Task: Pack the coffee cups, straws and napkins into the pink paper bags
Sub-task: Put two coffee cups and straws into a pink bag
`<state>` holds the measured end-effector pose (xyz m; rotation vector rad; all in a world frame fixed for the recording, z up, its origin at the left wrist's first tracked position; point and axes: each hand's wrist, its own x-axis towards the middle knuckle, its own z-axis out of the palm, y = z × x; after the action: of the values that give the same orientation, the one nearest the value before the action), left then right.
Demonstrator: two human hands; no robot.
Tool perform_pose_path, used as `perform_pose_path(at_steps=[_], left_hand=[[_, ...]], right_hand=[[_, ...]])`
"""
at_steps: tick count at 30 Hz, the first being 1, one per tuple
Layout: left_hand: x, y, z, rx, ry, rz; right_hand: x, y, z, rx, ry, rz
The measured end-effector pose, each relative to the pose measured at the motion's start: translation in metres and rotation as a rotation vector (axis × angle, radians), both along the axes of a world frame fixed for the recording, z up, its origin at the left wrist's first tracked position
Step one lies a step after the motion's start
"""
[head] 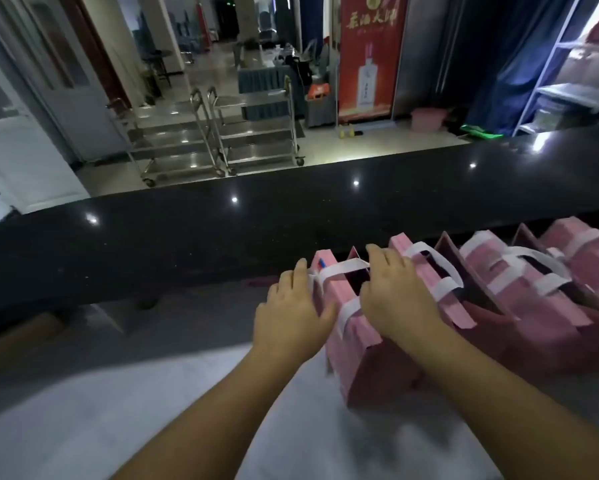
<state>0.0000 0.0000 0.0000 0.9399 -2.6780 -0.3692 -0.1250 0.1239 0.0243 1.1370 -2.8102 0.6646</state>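
- Nearest pink paper bag point(355, 344) is standing on the white work surface point(118, 427) just below the black counter point(221, 244), at the left end of a row of similar pink bags point(519, 282) running off to the right.
- Its mouth is gaping open and dark inside; contents cannot be made out. 1 small blue mark is showing at the far left rim; what it is, cannot tell.
- White ribbon handles point(339, 270) are draping across the opening.
- Left hand point(292, 315) is lying flat against the bag's left wall, fingers straight and together, pressing rather than gripping.
- Right hand point(393, 294) is resting on the right rim, fingers bending down over the edge; whether they are actually pinching paper, cannot tell.
- Judgement: thin paper, light, creasing easily; walls are likely flexing under pressure. Best held at the folded top rim or by the handles, not squeezed mid-wall.
- No cups, straws or napkins are in view.
- Beyond the counter: steel trolleys point(215, 140), red banner point(370, 53).
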Motion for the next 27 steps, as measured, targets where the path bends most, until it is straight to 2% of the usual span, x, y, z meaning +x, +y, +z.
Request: perform_pose_path(at_steps=[3,6,10,15,20,24,27], left_hand=[[-0.023,0.012,-0.007,0.094,-0.029,-0.032],[-0.041,0.027,-0.015,0.191,-0.078,-0.030],[-0.057,0.038,-0.024,0.231,-0.084,0.012],[-0.065,0.040,-0.029,0.270,-0.104,0.057],[-0.049,0.025,-0.023,0.396,0.023,0.166],[-0.025,0.008,-0.016,0.488,0.028,0.274],[-0.005,-0.001,-0.015,0.581,0.111,0.354]], right_hand=[[-0.017,0.007,-0.012,-0.012,-0.038,-0.059],[-0.029,0.013,-0.021,0.058,-0.153,-0.132],[-0.038,0.015,-0.026,0.160,-0.282,-0.120],[-0.042,0.009,-0.036,0.240,-0.245,-0.070],[-0.044,0.005,-0.040,0.284,-0.172,-0.082],[-0.044,-0.002,-0.043,0.300,-0.155,-0.116],[-0.040,-0.015,-0.037,0.389,-0.203,-0.118]])
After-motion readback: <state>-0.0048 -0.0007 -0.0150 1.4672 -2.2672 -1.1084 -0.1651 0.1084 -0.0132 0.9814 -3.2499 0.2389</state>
